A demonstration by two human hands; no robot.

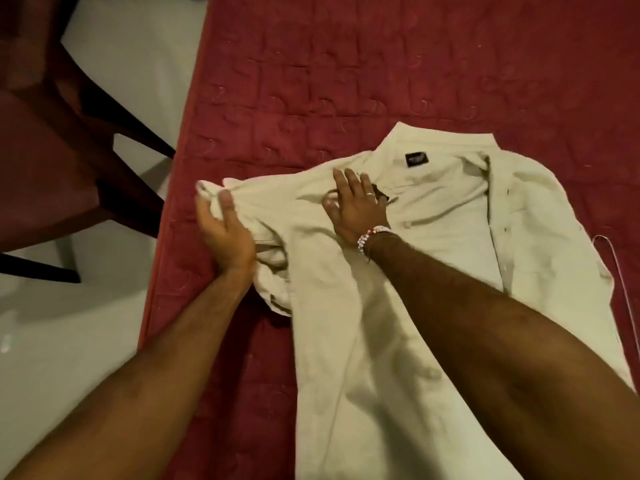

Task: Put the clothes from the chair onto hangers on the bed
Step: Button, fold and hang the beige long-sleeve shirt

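A pale cream button-front cotton shirt (433,216) is spread open on the dark red quilted bed cover (346,64), collar away from the viewer, black neck label (415,157) showing. It lies near the bed's left edge, beside the dark wooden chair with maroon upholstery (52,150).

The bunched cloth at the shirt's left shoulder is gripped by the left hand (225,230), thumb on top and fingers curled beneath. The right hand (356,209), a beaded bracelet (372,235) at its wrist, is laid flat on the cloth below the collar with fingers straight and spread; nothing is held in it. A dark brown piece (382,196) shows at its fingers and a brownish bar (266,244) inside the shoulder opening. These are judged to be parts of a hanger being worked in, though this cannot be confirmed. A thin white wire hanger (614,278) lies at the shirt's right edge.

The shirt is judged light, limp and easily creased, so it will sag and slide unless pinned. It is best taken at the shoulder seam or collar, where the cloth is doubled and firmer, and eased over a hanger end while the body is pressed down. The buttoned placket should be spared any hard pull.
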